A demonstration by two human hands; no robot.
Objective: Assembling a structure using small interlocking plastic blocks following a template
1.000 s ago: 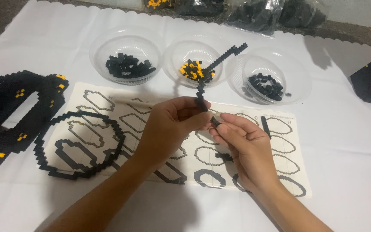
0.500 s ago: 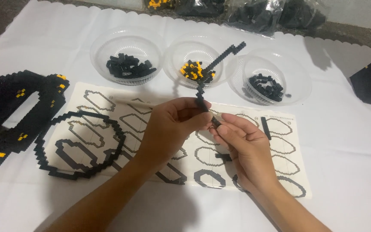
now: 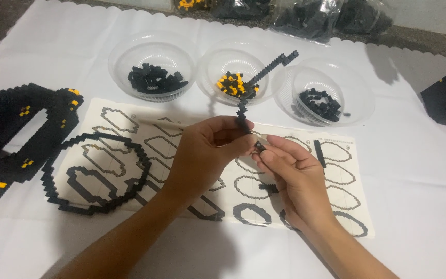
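Both hands meet above the sheet (image 3: 336,155): left hand (image 3: 207,155) pinching the brick strip (image 3: 264,72), right hand (image 3: 290,175) pinching a small black brick (image 3: 259,147).

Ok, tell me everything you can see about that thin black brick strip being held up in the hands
The black strip is a narrow chain of tiny matte plastic-looking bricks, one brick wide, stepped along its length. From the left hand, which pinches its lower end between thumb and fingers, it rises and then bends up to the right, its free tip in the air in front of the clear bowls. The right hand has its fingertips on a small dark piece right at that lower end. Nothing else touches it.
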